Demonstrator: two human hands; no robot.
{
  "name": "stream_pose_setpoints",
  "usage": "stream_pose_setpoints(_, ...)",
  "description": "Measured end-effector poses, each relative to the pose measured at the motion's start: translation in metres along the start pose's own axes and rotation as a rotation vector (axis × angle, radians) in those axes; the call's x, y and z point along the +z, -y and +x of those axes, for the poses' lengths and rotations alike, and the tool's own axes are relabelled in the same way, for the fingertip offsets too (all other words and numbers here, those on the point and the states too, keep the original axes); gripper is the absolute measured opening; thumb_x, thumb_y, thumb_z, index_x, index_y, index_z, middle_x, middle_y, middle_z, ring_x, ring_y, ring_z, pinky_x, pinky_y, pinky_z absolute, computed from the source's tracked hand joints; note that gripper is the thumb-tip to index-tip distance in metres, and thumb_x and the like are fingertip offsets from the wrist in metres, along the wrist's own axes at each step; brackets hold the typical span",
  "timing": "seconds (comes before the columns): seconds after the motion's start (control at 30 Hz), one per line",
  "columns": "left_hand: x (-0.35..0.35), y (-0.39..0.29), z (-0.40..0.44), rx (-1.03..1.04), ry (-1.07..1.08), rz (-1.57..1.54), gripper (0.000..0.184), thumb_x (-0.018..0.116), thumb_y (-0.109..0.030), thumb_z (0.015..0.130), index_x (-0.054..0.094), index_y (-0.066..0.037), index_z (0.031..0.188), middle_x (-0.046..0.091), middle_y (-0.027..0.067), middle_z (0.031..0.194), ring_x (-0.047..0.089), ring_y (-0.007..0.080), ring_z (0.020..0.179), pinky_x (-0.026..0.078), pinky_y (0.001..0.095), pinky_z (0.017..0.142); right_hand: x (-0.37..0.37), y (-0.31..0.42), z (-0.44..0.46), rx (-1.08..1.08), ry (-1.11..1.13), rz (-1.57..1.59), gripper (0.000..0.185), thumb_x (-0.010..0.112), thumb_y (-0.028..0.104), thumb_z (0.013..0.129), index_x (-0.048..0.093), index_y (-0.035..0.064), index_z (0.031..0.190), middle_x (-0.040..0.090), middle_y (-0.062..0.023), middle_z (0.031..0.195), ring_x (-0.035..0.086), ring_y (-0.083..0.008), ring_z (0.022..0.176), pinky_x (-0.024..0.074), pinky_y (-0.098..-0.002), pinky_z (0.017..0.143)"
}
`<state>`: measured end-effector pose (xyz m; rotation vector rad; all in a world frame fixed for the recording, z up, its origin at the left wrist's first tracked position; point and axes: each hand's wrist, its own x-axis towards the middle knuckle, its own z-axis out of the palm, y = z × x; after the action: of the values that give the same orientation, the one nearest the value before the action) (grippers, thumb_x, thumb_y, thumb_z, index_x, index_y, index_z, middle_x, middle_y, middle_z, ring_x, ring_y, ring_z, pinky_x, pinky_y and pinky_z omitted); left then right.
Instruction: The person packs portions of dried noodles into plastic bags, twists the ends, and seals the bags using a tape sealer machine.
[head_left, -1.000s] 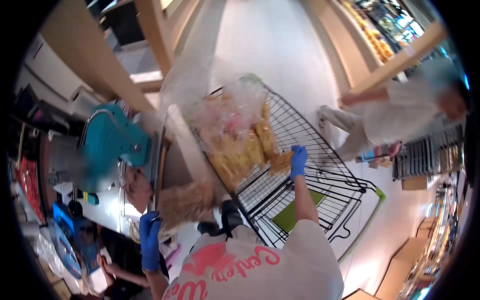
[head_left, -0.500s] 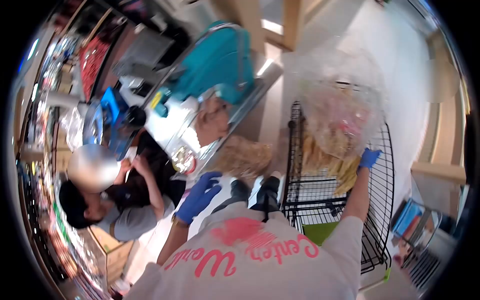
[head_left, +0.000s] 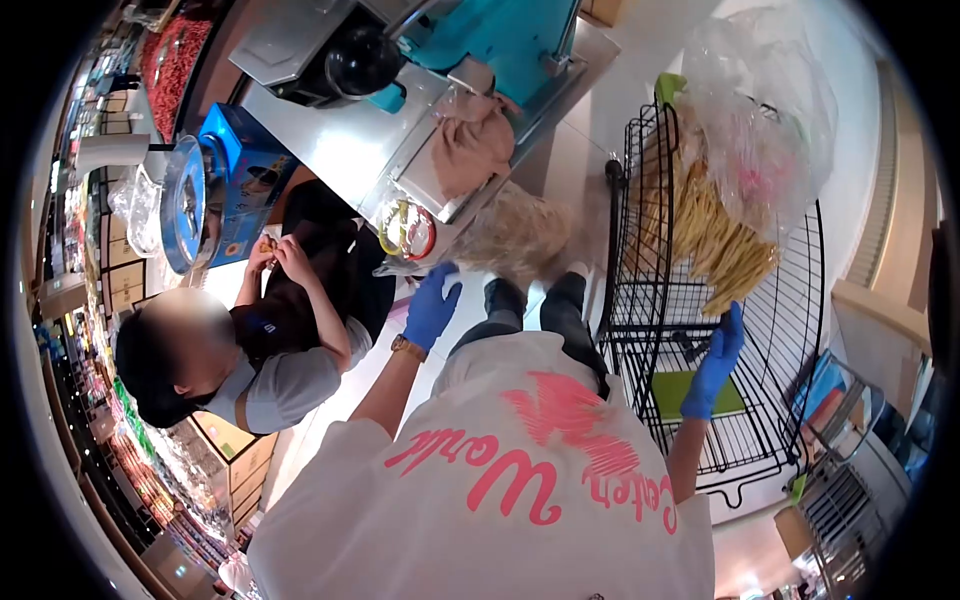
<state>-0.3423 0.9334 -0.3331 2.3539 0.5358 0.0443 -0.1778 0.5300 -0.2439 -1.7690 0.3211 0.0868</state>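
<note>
My right hand (head_left: 714,368), in a blue glove, is over the near part of a black wire shopping cart (head_left: 812,300). Its fingers stretch forward, with the tips close to a bundle of long, thin yellow dried sticks (head_left: 725,235); I cannot tell whether they touch. A clear plastic bag (head_left: 770,110) lies loosely over the far end of the sticks. My left hand (head_left: 433,308), also gloved in blue, hovers by the corner of a metal table (head_left: 325,130). Its fingers are apart and hold nothing. Nearest to it are a clear bag of pale dried goods (head_left: 515,235) and a round red-rimmed item (head_left: 410,232).
At the left a co-worker in a grey top and dark apron (head_left: 300,310) holds something small. Beside this person are a blue box (head_left: 245,185) and a round glossy tray (head_left: 185,205). A brown cloth (head_left: 470,150) and teal machine (head_left: 480,45) are on the table.
My right hand has come back from the cart's far side rim toward me, nearer the stick ends. The view has shifted, so the cart sits farther right and the table higher.
</note>
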Motion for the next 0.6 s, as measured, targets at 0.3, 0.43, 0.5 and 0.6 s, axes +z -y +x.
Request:
stream_pose_setpoints(0.3, 0.013, 0.032, 0.022, 0.060, 0.046, 0.192, 0.009, 0.057, -0.016, 0.079, 0.060, -0.011, 0.085, 0.060, 0.0077, 0.079, 0.057, 0.0282, 0.077, 0.045, 0.0396, 0.068, 0.162, -0.052, -0.053, -0.171, 0.643, -0.075, 0.043, 0.058, 0.018, 0.082, 0.046, 0.0028, 0.121, 0.054, -0.0100, 0.115, 0.050, -0.0204, 0.107, 0.0392, -0.0311, 0.091)
stream_pose_setpoints(0.43, 0.021, 0.026, 0.004, 0.209, 0.024, 0.096, 0.006, 0.063, -0.014, 0.075, 0.062, -0.010, 0.080, 0.060, 0.0057, 0.077, 0.057, 0.0265, 0.077, 0.045, 0.0367, 0.068, 0.251, -0.096, -0.074, 0.087, 0.808, -0.047, 0.048, 0.061, 0.029, 0.082, 0.047, -0.0001, 0.117, 0.058, -0.0129, 0.107, 0.055, -0.0240, 0.100, 0.0429, -0.0322, 0.086)
stream_pose_setpoints(0.5, 0.018, 0.018, -0.009, 0.211, 0.053, 0.126, 0.006, 0.063, -0.013, 0.075, 0.062, -0.011, 0.080, 0.060, 0.0053, 0.077, 0.056, 0.0262, 0.077, 0.044, 0.0369, 0.068, 0.273, -0.091, -0.078, 0.287, 0.864, -0.325, 0.056, 0.064, 0.037, 0.078, 0.047, -0.0022, 0.115, 0.058, -0.0158, 0.105, 0.057, -0.0282, 0.096, 0.0446, -0.0352, 0.082)
stream_pose_setpoints(0.6, 0.020, 0.009, -0.017, 0.239, 0.076, 0.114, 0.007, 0.063, -0.012, 0.073, 0.063, -0.012, 0.079, 0.059, 0.0048, 0.076, 0.056, 0.0254, 0.077, 0.044, 0.0368, 0.067, 0.290, -0.123, -0.074, 0.216, 0.813, -0.381, 0.066, 0.064, 0.044, 0.075, 0.046, -0.0045, 0.116, 0.056, -0.0228, 0.106, 0.056, -0.0342, 0.097, 0.0442, -0.0383, 0.081)
